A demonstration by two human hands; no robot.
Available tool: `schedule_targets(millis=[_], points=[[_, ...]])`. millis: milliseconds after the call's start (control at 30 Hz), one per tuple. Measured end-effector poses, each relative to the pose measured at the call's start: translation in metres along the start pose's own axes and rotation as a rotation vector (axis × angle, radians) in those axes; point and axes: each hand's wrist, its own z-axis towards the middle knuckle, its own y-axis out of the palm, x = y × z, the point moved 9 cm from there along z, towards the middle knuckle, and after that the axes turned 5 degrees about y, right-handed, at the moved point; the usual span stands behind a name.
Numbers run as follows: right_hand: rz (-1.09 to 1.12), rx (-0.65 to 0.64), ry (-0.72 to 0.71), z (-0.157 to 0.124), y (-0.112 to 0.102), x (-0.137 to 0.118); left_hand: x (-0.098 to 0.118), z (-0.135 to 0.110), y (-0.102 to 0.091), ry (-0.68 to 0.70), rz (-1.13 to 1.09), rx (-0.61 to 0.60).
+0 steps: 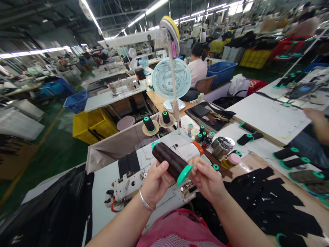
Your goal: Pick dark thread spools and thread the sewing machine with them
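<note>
Left hand (154, 181): curled around the middle of the thread cone (171, 161), thumb lying on top of the dark winding, a silver bracelet (146, 203) at the wrist.
Right hand (207, 178): fingers closed at the cone's wide green base (184, 174); whether they pinch the rim or a loose thread end cannot be told.
Thread cone, position: lifted clear of the tabletop, held between both hands just above the sewing machine (151, 175).
Thread cone, long axis: runs on a slant from upper left to lower right in the head view.
Thread cone, pointing: narrow green tip (154, 144) points up, left and away from the person; wide base faces the right hand and the person.
Thread cone, colour: dark brown thread on a green core.
Sewing machine: white, directly beneath the hands, with an orange part (197, 148) behind the cone.
Tabletop (108, 178): pale, carrying the machine; black fabric pieces (259, 202) lie to the right of the hands.
Small spools (202, 132): a cluster standing beyond the machine, beside a metal pot (222, 145).
Thread stand (172, 85): white pole rising behind the machine, two dark cones (156, 123) at its foot.
Fan (171, 79): pale blue, behind the pole.
Right edge: another person's arm (317, 121) over a neighbouring white table.
</note>
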Motion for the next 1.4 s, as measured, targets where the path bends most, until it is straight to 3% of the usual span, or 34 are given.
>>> schedule_targets(millis=[100, 200, 300, 400, 567, 833, 1133, 1267, 1400], points=[[-0.297, -0.03, -0.002, -0.014, 0.02, 0.012, 0.011, 0.006, -0.01, 0.138, 0.024, 0.088], [-0.611, -0.146, -0.084, -0.029, 0.056, -0.002, 0.023, 0.007, -0.021, 0.268, 0.175, 0.192], [-0.602, -0.165, -0.149, -0.033, 0.071, -0.028, 0.026, 0.005, -0.025, 0.288, 0.373, 0.241], [-0.373, -0.046, -0.137, -0.024, 0.052, -0.044, 0.022, 0.003, -0.023, 0.251, 0.455, 0.224], [-0.154, 0.021, -0.082, -0.012, 0.027, -0.036, 0.012, 0.001, -0.013, 0.16, 0.42, 0.163], [-0.049, 0.035, -0.045, -0.01, 0.018, -0.015, -0.001, -0.004, -0.002, 0.066, 0.198, 0.133], [0.078, 0.02, 0.023, -0.015, 0.013, 0.006, -0.023, -0.011, -0.012, -0.059, 0.227, 0.137], [-0.04, 0.006, 0.113, -0.024, -0.002, 0.018, -0.027, -0.006, -0.008, -0.096, 0.418, -0.029], [-0.311, 0.124, 0.093, -0.043, -0.03, 0.007, -0.037, 0.0, 0.003, -0.088, 0.889, -0.278]])
